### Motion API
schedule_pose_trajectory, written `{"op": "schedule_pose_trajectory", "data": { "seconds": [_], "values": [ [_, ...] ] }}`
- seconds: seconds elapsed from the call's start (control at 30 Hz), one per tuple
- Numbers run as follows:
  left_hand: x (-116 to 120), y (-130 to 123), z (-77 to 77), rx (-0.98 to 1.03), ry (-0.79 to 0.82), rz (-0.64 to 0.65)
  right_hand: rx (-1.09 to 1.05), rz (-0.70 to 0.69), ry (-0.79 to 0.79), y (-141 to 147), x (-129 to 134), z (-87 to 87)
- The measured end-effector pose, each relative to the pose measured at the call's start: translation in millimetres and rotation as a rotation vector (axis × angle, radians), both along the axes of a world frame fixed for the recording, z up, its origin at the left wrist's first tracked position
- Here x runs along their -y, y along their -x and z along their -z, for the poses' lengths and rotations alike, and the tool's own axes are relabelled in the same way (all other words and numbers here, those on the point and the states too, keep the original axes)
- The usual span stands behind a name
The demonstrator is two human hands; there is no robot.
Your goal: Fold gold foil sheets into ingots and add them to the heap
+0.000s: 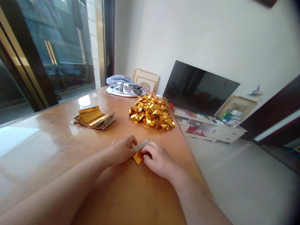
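Note:
Between my hands a small sheet of gold foil paper [138, 157] lies on the wooden table, its far edge folded over to show a pale back. My left hand [123, 150] pinches the left end of the fold with thumb and finger. At the right end, my right hand [158, 158] grips the sheet with curled fingers, which hide part of it. Beyond my right hand rises a heap of folded gold foil pieces [152, 112]. A stack of flat gold foil sheets [95, 118] lies farther off to the left, its top sheet curling up.
Folded clothes [124, 85] and a framed picture [146, 79] are at the table's far end. The table's right edge runs close to my right arm. Past it stand a television [200, 87] and a low white cabinet [211, 131]. Glass doors [58, 47] are at left.

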State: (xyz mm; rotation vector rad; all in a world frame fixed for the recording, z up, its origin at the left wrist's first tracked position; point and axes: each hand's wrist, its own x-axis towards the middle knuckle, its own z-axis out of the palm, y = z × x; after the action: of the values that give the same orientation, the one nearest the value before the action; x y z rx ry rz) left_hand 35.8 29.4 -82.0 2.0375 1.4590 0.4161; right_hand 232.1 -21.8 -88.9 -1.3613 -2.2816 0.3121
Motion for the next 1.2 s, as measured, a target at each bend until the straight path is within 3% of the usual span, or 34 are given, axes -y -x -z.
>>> {"op": "schedule_pose_trajectory", "data": {
  "seconds": [0.23, 0.53, 0.8, 1.2],
  "values": [
    [-4.1, 3.6, 8.8, 0.176, 0.092, -0.065, 0.091, -0.058, -0.044, 8.1, 14.9, -12.6],
    [-5.0, 3.2, 3.1, 0.388, 0.283, -0.074, 0.19, -0.056, -0.141, 18.7, 13.8, -4.7],
    [-4.1, 3.2, 5.9, 0.339, 0.231, -0.066, 0.226, -0.036, -0.174, 22.3, 12.0, -2.9],
    [-0.9, -0.5, -0.7, -0.043, -0.016, -0.008, 0.211, -0.084, -0.096, 21.0, 6.8, 3.3]
  ]
}}
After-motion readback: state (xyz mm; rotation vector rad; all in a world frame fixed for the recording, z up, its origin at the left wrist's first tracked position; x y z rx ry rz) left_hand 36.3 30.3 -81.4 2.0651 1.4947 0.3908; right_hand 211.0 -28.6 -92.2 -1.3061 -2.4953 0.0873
